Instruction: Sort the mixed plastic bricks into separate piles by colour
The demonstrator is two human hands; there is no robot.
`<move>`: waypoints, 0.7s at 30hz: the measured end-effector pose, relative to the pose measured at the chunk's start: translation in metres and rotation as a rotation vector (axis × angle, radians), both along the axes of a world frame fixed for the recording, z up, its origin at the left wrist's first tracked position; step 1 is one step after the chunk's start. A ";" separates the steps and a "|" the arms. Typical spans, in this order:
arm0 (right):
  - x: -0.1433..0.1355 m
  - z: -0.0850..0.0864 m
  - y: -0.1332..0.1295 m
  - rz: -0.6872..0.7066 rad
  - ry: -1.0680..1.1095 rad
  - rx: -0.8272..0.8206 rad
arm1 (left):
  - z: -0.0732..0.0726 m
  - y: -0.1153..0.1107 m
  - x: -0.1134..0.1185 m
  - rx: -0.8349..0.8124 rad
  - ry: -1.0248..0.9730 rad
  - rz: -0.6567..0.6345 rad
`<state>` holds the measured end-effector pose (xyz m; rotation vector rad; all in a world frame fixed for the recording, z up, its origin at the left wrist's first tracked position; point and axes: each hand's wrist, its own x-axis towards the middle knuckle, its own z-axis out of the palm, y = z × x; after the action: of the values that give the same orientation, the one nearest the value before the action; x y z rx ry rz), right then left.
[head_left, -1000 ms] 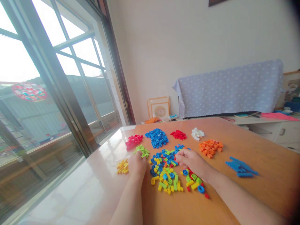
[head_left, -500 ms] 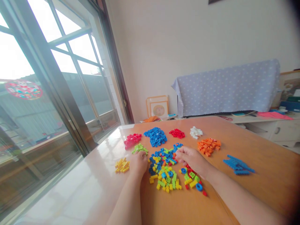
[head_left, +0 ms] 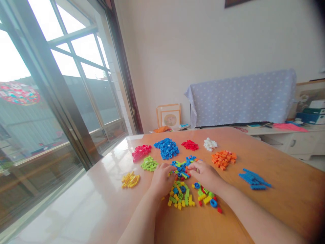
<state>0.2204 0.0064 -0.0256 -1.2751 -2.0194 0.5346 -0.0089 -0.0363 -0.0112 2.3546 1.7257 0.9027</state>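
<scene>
Head view: left hand (head_left: 163, 177) and right hand (head_left: 205, 175) curl in, mixed toy bricks (head_left: 183, 189) between them; picking, seemingly; can't tell if either pinches; next needs precision.

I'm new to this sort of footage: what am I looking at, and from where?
No machine here: a person's bare left hand and right hand, seen by a camera worn on their head, looking forward and down. Both hands are at a mixed pile of toy bricks on the table. Beyond and beside it lie a yellow pile, green pile, pink pile, blue pile, red pile, white pile, orange pile and long blue pieces. Whether either hand holds a brick is too unclear to tell.
</scene>
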 end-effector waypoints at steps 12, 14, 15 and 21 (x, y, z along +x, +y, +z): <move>-0.006 -0.002 -0.001 0.013 -0.413 0.159 | 0.004 -0.002 0.011 -0.063 0.091 -0.053; -0.008 -0.002 -0.001 0.002 -0.407 0.160 | 0.007 -0.004 0.013 -0.079 0.073 -0.063; -0.009 -0.001 -0.001 -0.003 -0.404 0.162 | 0.008 -0.004 0.014 -0.083 0.064 -0.065; -0.009 0.001 -0.001 -0.015 -0.364 0.172 | 0.007 -0.002 0.013 -0.081 0.023 -0.066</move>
<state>0.2111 0.0053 -0.0249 -1.3547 -2.2910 0.1205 0.0045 -0.0382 -0.0045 2.3636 1.6497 0.7846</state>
